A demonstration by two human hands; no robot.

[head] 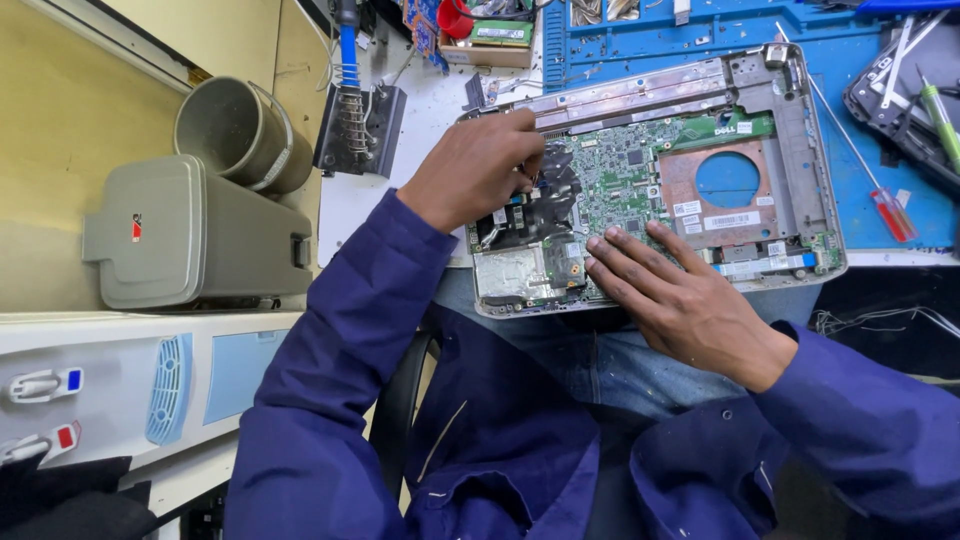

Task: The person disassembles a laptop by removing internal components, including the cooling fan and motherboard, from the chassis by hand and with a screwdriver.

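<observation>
Opened laptop base point(700, 170) sits mid-frame on the surface, overhanging the lap. Left hand point(478, 168) is closed, pinching at the black fan part point(545, 200); right hand point(680, 295) lies open and flat, steadying the board. I'd lift gently and keep that brace firm.

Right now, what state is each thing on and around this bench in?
Laptop base: opened up, circuit board exposed, lying flat.
Left hand: fingers curled on the black fan part.
Right hand: fingers spread flat on the board.
Soldering iron: parked upright in its stand.
Red-handled screwdriver: lying loose on the blue mat.
Grey bin: lid shut.
</observation>
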